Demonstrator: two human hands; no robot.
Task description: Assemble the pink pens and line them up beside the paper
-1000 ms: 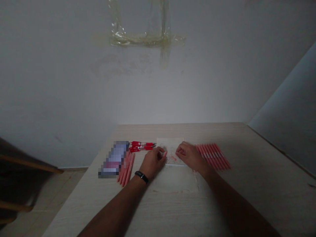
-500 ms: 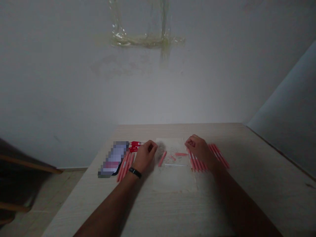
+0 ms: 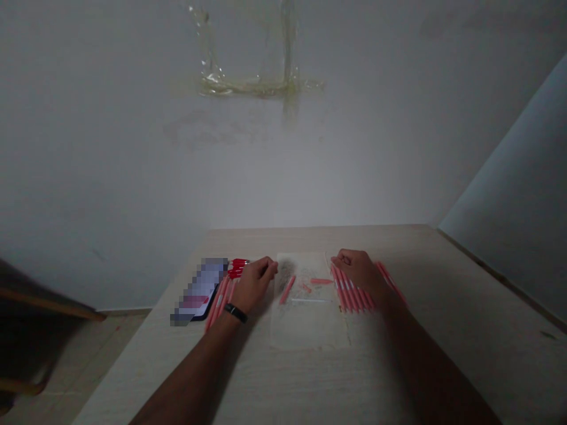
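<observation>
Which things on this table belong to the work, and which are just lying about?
Belonging to the work: the pale paper sheet, the pink plastic tube on it, the thin white rod, the row of pink pens by the right hand.
Lying about: the black phone, the red pens.

A pixelated block hides the screen of the phone (image 3: 199, 290). The left hand (image 3: 253, 285) covers part of the red pens (image 3: 237, 268), and the right hand (image 3: 361, 274) covers part of the pink tubes (image 3: 352, 295). The small pink pieces (image 3: 305, 288) on the paper sheet (image 3: 310, 327) are too small to identify. The left picture edge cuts off dark wooden furniture (image 3: 26, 307).
</observation>
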